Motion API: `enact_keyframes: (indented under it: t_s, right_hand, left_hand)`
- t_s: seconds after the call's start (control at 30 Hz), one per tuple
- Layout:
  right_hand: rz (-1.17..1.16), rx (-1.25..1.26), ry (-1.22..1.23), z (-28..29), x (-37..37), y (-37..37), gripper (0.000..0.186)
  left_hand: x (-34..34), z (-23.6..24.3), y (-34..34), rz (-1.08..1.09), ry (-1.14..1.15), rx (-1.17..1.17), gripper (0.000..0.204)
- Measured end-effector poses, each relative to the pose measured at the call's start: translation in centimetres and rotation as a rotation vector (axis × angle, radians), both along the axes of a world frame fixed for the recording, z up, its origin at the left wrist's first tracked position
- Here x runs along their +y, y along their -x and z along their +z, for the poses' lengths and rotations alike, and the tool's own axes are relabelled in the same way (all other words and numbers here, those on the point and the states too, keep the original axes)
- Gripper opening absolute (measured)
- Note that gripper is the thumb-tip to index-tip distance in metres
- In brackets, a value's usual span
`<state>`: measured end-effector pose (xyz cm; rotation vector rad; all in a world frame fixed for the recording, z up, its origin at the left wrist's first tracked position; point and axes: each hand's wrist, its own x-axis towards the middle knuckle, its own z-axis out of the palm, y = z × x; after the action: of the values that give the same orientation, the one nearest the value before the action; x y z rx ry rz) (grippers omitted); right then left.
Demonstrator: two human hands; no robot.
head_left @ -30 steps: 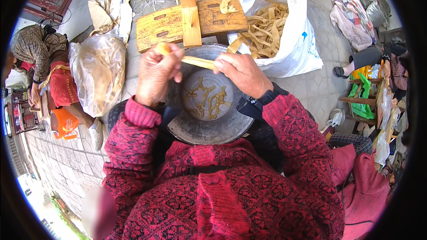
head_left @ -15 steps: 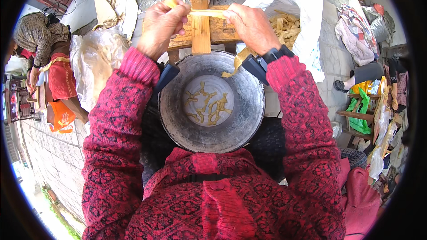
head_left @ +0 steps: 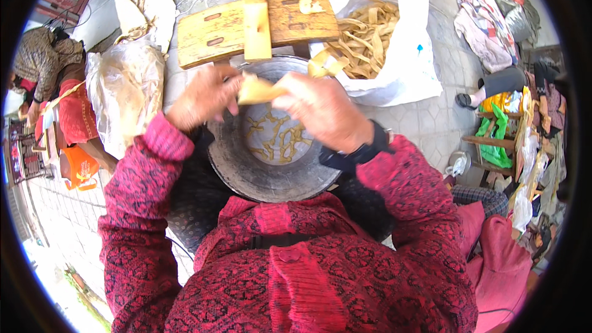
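Over a round grey metal pot (head_left: pixel 231 169), my left hand (head_left: pixel 203 97) and my right hand (head_left: pixel 327 111) hold a flat yellowish-tan strip (head_left: pixel 258 91) between them. Both hands are closed and a little blurred. A loop of the strip sticks out beyond my right hand. Several small knotted pieces (head_left: pixel 271 128) of the same tan material lie on the pot's bottom. Just past the pot stands a wooden bench (head_left: pixel 211 34) with slots in its top, and a narrow wooden slat (head_left: pixel 256 28) lies across it. A small pale scrap (head_left: pixel 311 4) rests on the bench's right part.
Right of the bench, a white sack (head_left: pixel 410 80) holds many tan strips (head_left: pixel 370 31). Crumpled clear plastic (head_left: pixel 126 89) lies at the left. Another person (head_left: pixel 46 61) sits at far left near an orange bag (head_left: pixel 80 166). At right stands a wooden rack with a green bag (head_left: pixel 496 142).
Both hands have come down and nearer, from above the slat to over the pot, with the strip still between them. The bench top now shows uncovered.
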<state>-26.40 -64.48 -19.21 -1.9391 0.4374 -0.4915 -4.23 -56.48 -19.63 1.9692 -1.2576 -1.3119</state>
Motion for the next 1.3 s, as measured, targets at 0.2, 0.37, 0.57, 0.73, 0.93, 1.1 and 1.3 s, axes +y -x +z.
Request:
enact_keyframes:
  t_s: [0.2, 0.37, 0.57, 0.73, 0.93, 1.1, 1.3]
  right_hand:
    - [0.218, -0.212, 0.466, -1.7, 6.1, -1.3, 0.018]
    - [0.191, -0.280, 0.260, -2.4, 8.0, -1.2, 0.020]
    - [-0.266, -0.291, -0.036, -2.2, 4.6, -0.9, 0.016]
    - [-0.433, -0.251, 0.121, -3.4, 1.0, -1.6, 0.019]
    - [-0.233, -0.013, -0.216, -4.3, -0.9, -1.7, 0.031]
    - [-0.019, -0.058, -0.079, -5.2, -2.0, -1.7, 0.026]
    - [0.065, -0.068, -0.139, -5.1, -2.5, -0.9, 0.025]
  left_hand:
    - [1.2, -1.5, 6.1, 0.164, -0.245, 1.057, 0.051]
    - [0.3, -3.1, 6.0, 0.155, -0.201, 1.211, 0.034]
    - [0.1, -3.9, 4.3, -0.136, 0.457, 0.743, 0.020]
    - [0.6, -2.5, 4.6, 0.017, -0.038, 0.967, 0.031]
    - [0.1, -1.2, 4.4, -0.092, 0.528, 0.071, 0.007]
    - [0.1, -0.9, 4.7, -0.165, 0.992, -0.472, 0.016]
    - [0.1, -1.4, 5.4, -0.138, 0.846, -0.259, 0.014]
